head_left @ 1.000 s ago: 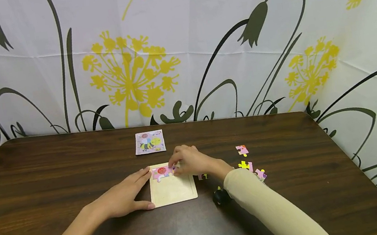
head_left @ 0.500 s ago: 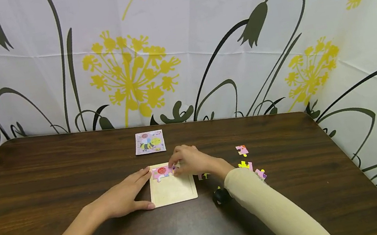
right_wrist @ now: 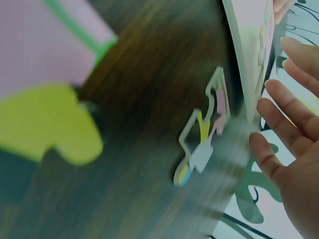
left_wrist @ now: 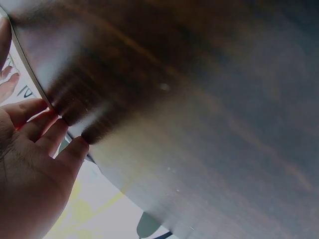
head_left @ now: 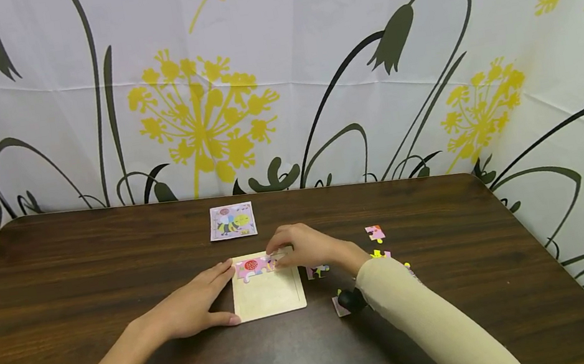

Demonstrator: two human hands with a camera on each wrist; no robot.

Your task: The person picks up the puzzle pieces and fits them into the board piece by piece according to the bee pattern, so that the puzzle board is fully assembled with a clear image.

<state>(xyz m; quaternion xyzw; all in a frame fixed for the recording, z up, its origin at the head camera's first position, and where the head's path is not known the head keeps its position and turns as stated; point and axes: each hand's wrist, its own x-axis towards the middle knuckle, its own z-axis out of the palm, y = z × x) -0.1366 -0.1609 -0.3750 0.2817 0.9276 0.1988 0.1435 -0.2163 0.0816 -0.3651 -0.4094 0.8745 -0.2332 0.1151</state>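
Fingers of my left hand (head_left: pixel 197 303) rest straight against the puzzle board (head_left: pixel 269 296); my right hand (head_left: pixel 308 249) has edged rightward, pinching or not I can't tell, baring more top-row puzzle pieces (head_left: pixel 251 267), seemingly seated.

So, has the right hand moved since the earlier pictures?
Yes, slightly: the right hand has shifted a little to the right, judged against the bee card in the head view.

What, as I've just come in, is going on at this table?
A person is at work on a pale puzzle board. The left hand rests at its left edge; the right hand is at the puzzle pieces along its far side. The near part is bare. Loose pieces lie to its right, a bee picture beyond it.
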